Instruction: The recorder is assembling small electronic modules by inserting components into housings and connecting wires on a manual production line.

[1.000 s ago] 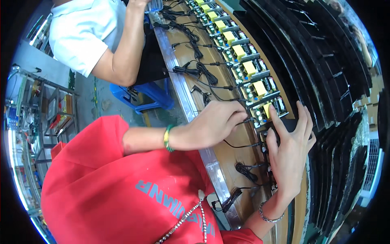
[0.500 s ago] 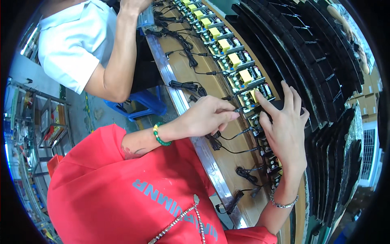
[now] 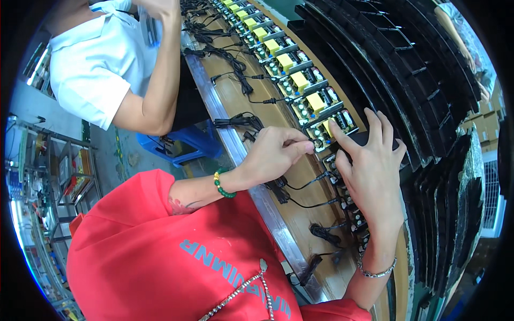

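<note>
My left hand [image 3: 274, 154] is closed in a pinch at the near edge of a green circuit board [image 3: 320, 143]. A black cable end seems to be between thumb and forefinger, though the fingertips mostly cover it. My right hand [image 3: 372, 174] lies with fingers spread. Its forefinger reaches the yellow transformer [image 3: 327, 127] on that board, and its thumb comes down beside the neighbouring unit. Under its other fingers is a flat black casing part [image 3: 360, 139], partly hidden. More boards with yellow transformers [image 3: 316, 101] run in a row away from me, each with a black cable.
Coiled black cables [image 3: 324, 233] lie along the wooden bench [image 3: 302, 211], which has a metal edge [image 3: 281, 232]. Tall stacks of black trays [image 3: 385, 69] stand on the right. A co-worker in a white shirt [image 3: 99, 69] sits at the upper left on a blue stool [image 3: 187, 147].
My left fingertips have moved slightly onto the board's edge. My right hand stays nearly in place. The row of boards appears shifted a little up and left, and the co-worker's hand has moved left.
</note>
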The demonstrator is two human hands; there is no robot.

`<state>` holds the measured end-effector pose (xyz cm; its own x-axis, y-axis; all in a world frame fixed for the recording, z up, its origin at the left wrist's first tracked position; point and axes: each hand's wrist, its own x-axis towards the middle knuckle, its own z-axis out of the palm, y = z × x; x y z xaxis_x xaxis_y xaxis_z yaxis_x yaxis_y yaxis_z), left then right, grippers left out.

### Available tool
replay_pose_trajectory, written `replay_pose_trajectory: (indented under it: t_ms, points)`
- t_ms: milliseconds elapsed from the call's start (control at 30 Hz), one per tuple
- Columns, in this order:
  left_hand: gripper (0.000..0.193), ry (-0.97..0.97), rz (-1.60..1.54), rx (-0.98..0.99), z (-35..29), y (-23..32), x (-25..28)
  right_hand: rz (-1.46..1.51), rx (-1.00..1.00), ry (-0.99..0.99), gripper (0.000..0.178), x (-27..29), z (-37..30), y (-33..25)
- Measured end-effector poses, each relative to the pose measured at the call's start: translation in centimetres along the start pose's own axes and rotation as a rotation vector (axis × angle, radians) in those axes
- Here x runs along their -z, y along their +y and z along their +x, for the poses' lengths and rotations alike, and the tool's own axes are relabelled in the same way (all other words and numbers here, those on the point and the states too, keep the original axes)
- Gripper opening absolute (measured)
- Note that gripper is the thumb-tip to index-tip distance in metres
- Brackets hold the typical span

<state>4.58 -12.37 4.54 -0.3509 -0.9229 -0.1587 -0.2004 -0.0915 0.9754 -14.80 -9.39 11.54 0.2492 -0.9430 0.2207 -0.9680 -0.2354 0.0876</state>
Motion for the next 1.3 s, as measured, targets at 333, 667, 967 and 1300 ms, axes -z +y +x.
replay_pose_trajectory:
  t_ms: [333, 667, 967, 1300]
  points:
    - [0.026, -0.135, -0.03, 0.275, 1.4, 2.4, 1.3, 0.032, 0.016, -0.002, 0.039, 0.0, 0.0, 0.3]
    - [0.027, -0.303, -0.247, 0.493, 2.2, 2.7, 2.5, 0.027, 0.067, -0.002, 0.037, 0.2, 0.2, 0.0]
    - [0.02, 0.374, 0.641, -0.95, 2.0, -2.8, 2.7, 0.01, 0.078, -0.035, 0.041, 1.3, 2.0, -0.3]
    - [0.022, -0.211, 0.238, -0.067, 1.6, 0.6, 6.3, -0.068, 0.08, -0.092, 0.042, 1.0, 4.3, -0.4]
